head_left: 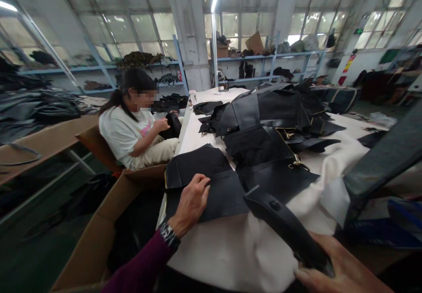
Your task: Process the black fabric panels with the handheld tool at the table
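My right hand is wrapped around the grip of a black hand-held power tool with a long body, a button on top and a wide, flat front end. The tool points up and left over the table, and its exact kind is unclear. My left hand is closed, fingertips drawn together, just over a black bag panel of smooth leather-like material and fabric. Whatever those fingers may pinch is too small to make out. Beside it lies a second black bag panel with a gold zipper edge and a metal clasp.
A heap of black bag pieces covers the far part of the pale-covered table. An open cardboard box holding dark material stands at my left. A seated co-worker handles a black piece. A grey metal post rises at right.
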Action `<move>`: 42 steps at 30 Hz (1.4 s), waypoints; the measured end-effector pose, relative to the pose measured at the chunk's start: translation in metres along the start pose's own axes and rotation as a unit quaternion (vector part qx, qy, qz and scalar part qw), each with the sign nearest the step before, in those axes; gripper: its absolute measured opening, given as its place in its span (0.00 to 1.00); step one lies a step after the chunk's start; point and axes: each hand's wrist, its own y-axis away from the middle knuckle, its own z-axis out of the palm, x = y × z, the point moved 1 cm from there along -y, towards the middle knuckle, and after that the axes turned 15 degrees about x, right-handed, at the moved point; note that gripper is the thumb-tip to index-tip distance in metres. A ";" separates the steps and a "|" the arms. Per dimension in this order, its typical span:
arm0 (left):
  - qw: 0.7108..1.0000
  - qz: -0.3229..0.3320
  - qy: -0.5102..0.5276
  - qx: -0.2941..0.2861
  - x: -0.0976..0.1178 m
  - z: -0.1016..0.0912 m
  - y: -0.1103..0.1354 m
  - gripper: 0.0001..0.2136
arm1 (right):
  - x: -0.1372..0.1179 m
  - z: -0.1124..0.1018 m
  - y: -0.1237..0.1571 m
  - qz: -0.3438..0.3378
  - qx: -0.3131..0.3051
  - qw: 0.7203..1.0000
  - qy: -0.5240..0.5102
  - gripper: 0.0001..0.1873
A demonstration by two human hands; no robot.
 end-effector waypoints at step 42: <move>0.963 0.231 -0.007 0.139 -0.008 0.038 0.022 0.08 | -0.047 -0.004 -0.068 -0.013 0.018 0.997 0.071 0.23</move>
